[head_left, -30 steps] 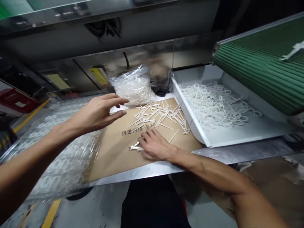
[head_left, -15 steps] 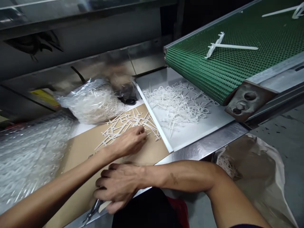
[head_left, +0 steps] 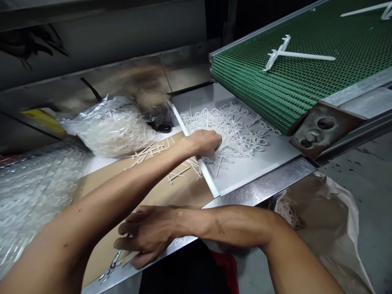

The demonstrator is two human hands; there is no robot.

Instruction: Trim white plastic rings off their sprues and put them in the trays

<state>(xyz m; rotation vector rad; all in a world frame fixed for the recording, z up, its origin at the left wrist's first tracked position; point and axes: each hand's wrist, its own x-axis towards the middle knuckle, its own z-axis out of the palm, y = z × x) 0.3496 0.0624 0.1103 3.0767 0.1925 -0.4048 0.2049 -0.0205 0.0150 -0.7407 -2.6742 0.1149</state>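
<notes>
My left hand (head_left: pixel 208 143) reaches over the white raised edge of the tray (head_left: pixel 257 175), beside the pile of white plastic looped pieces (head_left: pixel 235 126). Its fingers are curled closed, and what they hold, if anything, is hidden. Under that forearm, thin white plastic sticks with short crossbars (head_left: pixel 180 173) lie scattered on the cardboard (head_left: pixel 159 196). At the front edge of the table my right hand (head_left: pixel 153 234) is bent round small metal pliers (head_left: pixel 110 267). Their metal end points toward the lower left, while the palm hides the other end.
A green conveyor belt (head_left: pixel 306 77) carrying a white plastic piece (head_left: pixel 280 53) slopes above the tray. Clear bags of white pieces (head_left: pixel 113 130) stand behind the cardboard, with bagged parts (head_left: pixel 33 196) at the left. A sack (head_left: pixel 324 220) sits on the floor at right.
My left hand has moved up and right, from the sticks on the cardboard to above the tray. My right hand stays near the front edge with the pliers. The view has shifted slightly.
</notes>
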